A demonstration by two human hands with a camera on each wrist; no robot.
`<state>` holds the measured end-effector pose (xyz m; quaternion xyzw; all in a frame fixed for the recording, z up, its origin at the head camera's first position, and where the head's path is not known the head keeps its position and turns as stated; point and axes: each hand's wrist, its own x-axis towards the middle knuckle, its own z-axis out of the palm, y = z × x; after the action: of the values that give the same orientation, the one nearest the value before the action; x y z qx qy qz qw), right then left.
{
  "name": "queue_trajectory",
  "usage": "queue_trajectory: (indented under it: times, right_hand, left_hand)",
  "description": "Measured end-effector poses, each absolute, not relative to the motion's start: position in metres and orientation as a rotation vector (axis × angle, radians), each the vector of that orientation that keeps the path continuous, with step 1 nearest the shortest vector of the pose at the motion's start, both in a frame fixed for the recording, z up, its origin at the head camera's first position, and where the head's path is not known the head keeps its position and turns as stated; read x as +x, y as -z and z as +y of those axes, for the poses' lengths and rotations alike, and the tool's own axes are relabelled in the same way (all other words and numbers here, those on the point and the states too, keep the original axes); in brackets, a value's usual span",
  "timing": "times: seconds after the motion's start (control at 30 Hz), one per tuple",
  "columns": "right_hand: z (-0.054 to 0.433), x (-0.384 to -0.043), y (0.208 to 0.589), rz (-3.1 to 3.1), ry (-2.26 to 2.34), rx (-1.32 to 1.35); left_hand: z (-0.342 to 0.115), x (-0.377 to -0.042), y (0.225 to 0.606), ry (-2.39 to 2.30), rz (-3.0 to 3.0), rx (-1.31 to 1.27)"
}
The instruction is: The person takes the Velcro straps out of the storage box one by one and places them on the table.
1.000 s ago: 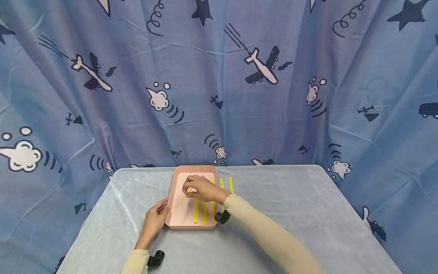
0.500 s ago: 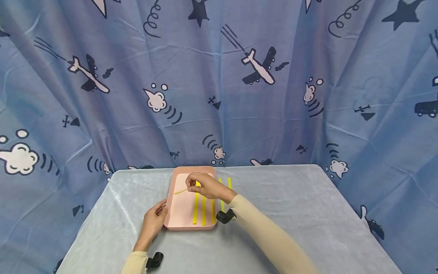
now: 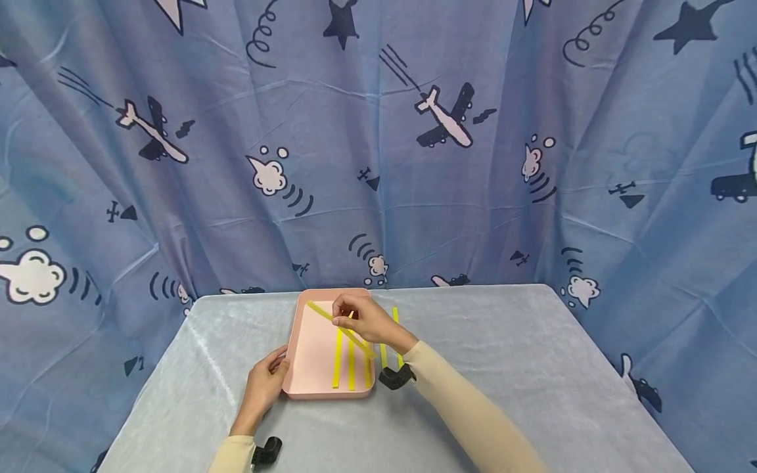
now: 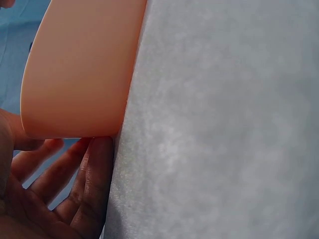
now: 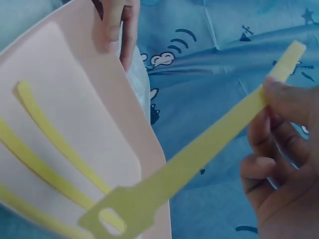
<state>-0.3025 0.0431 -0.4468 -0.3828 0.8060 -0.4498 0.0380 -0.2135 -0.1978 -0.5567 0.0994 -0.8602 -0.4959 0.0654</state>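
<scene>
My right hand (image 3: pixel 367 322) pinches a yellow hook-and-loop cable tie (image 3: pixel 320 310) between thumb and fingers, above the pink tray (image 3: pixel 307 396). In the right wrist view, the slotted head of this cable tie (image 5: pixel 199 154) points down toward the tray, and its plain end sticks up past the fingertips. Three more yellow cable ties lie side by side in the tray's right half, one of them this tie (image 3: pixel 337 364). At the tray's left wall is my left hand (image 3: pixel 265 384), gripping it with the thumb over the rim and the fingers outside.
Right of the tray, two yellow cable ties, including this cable tie (image 3: pixel 395 314), lie on the grey cloth-covered table (image 3: pixel 503 368), partly behind my right hand and wrist camera (image 3: pixel 396 376). A blue patterned curtain (image 3: pixel 331 197) hangs behind the table's back edge.
The held cable tie has turned from edge-on to flat across the tray, slanting down to the right. My right hand has shifted slightly rightward. The left hand keeps its place on the tray.
</scene>
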Motion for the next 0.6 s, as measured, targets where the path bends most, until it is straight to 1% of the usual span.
queue_trajectory:
  times: [0.23, 0.6]
  right_hand:
    - [0.052, -0.277, 0.424, 2.432, 1.648, -0.874]
    - [0.066, -0.282, 0.444, 2.343, 1.930, -0.550]
  left_hand:
    - [-0.199, -0.212, 0.556, 1.516, -2.588, 0.298]
    - [-0.200, -0.212, 0.555, 1.529, -2.584, 0.293]
